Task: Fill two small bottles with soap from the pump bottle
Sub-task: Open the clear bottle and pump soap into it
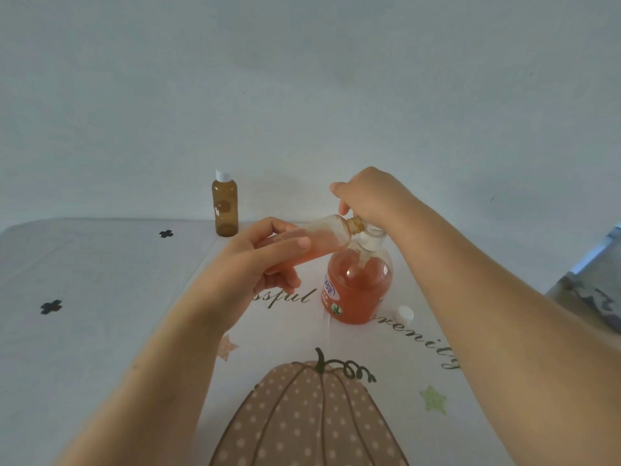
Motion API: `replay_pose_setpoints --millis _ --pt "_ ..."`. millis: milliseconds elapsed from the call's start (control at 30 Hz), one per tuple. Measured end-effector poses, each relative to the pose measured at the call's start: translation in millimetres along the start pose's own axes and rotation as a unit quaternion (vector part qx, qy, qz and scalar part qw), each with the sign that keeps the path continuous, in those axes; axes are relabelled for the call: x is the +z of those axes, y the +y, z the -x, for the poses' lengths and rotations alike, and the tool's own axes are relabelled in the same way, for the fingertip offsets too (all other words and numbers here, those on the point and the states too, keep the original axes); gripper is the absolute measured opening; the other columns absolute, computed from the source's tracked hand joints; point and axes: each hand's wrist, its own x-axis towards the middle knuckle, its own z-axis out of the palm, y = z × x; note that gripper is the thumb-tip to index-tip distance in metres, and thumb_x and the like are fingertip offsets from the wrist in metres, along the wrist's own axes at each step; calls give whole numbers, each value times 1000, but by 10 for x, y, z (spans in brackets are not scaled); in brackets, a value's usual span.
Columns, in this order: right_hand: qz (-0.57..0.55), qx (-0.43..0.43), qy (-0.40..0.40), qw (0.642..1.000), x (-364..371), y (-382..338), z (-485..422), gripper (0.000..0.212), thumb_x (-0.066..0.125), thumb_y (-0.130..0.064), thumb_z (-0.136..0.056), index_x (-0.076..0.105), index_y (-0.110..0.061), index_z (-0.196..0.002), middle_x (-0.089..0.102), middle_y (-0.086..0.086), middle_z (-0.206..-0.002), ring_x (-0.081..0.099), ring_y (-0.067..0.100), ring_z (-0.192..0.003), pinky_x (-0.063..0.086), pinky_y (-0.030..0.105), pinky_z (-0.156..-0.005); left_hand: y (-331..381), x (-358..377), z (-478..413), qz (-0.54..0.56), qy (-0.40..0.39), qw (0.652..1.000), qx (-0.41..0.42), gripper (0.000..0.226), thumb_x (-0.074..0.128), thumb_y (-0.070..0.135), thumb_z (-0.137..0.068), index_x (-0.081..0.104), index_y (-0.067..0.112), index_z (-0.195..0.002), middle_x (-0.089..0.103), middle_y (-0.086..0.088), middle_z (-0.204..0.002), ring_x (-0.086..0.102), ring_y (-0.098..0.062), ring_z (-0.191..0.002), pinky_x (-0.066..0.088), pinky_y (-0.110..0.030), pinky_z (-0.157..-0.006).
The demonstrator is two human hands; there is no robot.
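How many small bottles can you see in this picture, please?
2. A capped amber bottle stands at the table's far edge; an uncapped bottle is held tilted in the left hand, its mouth at the pump bottle's nozzle. I see no others.

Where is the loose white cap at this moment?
In the head view, the white cap lies on the tablecloth, just right of the pump bottle.

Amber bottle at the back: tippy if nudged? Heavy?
Amber bottle stands tall on a narrow base, so a nudge probably topples it. No liquid level shows through it, so possibly light. Round body: once down, it may roll.
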Motion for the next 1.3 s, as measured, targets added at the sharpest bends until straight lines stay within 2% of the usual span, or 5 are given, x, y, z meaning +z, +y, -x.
replay_pose_setpoints --millis 300,633,833,1100,1300 --pt "6 -26 28 999 -161 -78 98 44 42 -38 -99 73 -8 -99 74 7 -86 71 28 -88 52 36 -82 12 49 33 26 -8 999 17 26 73 23 -76 62 10 -97 65 -7 -83 59 -21 -62 52 -28 -59" --pt "36 -23 29 999 -94 -103 82 47 32 -37 -104 71 -10 -98 69 4 -79 61 21 -64 43 29 -61 -3 -17 3 30 -3 999 29 24 73 18 -75 64 8 -95 65 -11 -80 59 -21 -62 52 -28 -58" --pt "15 -6 39 999 -18 -46 63 48 30 -35 -105 70 -9 -107 69 10 -99 63 28 -90 43 35 -74 2 -31 8 6 -2 1000 14 33 78 18 -74 64 3 -100 65 -9 -78 60 -23 -64 53 -28 -59" --pt "3 0 39 999 -110 -67 74 49 29 -36 -104 70 -9 -102 65 6 -77 62 23 -71 40 30 -59 45 -14 40 6 1 1000 1 34 81 22 -74 66 5 -99 69 -10 -78 62 -23 -62 53 -27 -57" --pt "-16 -6 48 999 -140 -78 71 49 31 -37 -103 70 -9 -103 69 10 -88 65 27 -81 44 32 -66 71 0 54 22 0 1000 5 32 78 23 -75 67 6 -100 69 -20 -93 61 -22 -61 53 -28 -57"
